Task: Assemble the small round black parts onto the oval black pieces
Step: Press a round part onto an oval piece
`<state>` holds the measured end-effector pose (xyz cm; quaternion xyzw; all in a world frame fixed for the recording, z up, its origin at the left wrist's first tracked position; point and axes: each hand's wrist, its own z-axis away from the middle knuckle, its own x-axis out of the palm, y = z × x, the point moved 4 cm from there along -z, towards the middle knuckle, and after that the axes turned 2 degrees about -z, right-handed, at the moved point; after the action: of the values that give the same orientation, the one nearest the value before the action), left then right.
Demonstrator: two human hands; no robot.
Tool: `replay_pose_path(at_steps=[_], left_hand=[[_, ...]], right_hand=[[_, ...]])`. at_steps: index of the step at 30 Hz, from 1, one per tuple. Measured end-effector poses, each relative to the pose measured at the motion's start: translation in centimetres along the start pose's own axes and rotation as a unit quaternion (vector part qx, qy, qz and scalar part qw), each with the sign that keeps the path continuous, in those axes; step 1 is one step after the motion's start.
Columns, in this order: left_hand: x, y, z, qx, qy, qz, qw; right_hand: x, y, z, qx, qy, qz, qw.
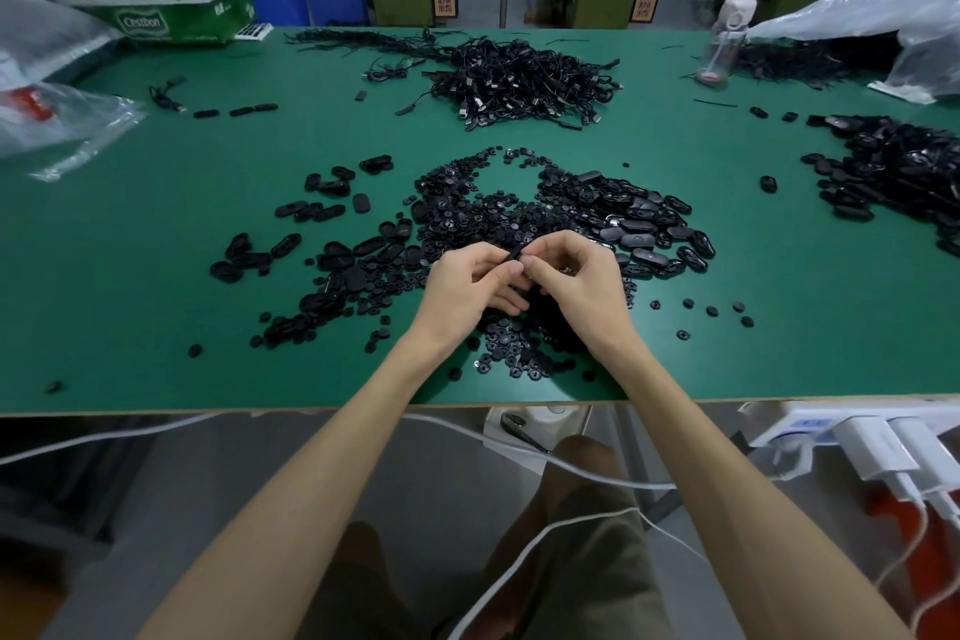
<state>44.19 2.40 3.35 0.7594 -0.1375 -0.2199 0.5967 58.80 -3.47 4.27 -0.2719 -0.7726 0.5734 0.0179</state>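
Observation:
My left hand (470, 283) and my right hand (576, 276) meet above the green table (156, 276), fingertips together. Between them they pinch a thin oval black piece (514, 252), seen edge-on; any small round part on it is hidden by the fingers. Under and beyond the hands lies a heap of small round black parts (467, 208). Oval black pieces (639, 224) are piled to the right of the hands, and more oval pieces (332, 255) are scattered to the left.
A tangle of black cables (524, 78) lies at the table's far middle. Another pile of black pieces (893, 166) sits far right. Plastic bags (62, 120) and a carton (171, 10) stand far left, a bottle (724, 42) far right. White cables (571, 473) hang below the table's front edge.

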Motion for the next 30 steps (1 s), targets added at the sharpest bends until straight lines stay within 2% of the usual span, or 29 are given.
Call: replay_pose_path(at_steps=[13, 22, 30], left_hand=[[-0.3, -0.2, 0.0, -0.005, 0.001, 0.007, 1.0], [-0.5, -0.3, 0.0, -0.023, 0.029, 0.014, 0.999], [-0.6, -0.2, 0.1, -0.016, 0.024, 0.018, 0.999]], right_hand=[[0.0, -0.6, 0.3, -0.006, 0.001, 0.03, 1.0], [1.1, -1.9, 0.8, -0.089, -0.024, 0.118, 0.989], [0.6, -1.8, 0.7, -0.047, -0.014, 0.053, 0.997]])
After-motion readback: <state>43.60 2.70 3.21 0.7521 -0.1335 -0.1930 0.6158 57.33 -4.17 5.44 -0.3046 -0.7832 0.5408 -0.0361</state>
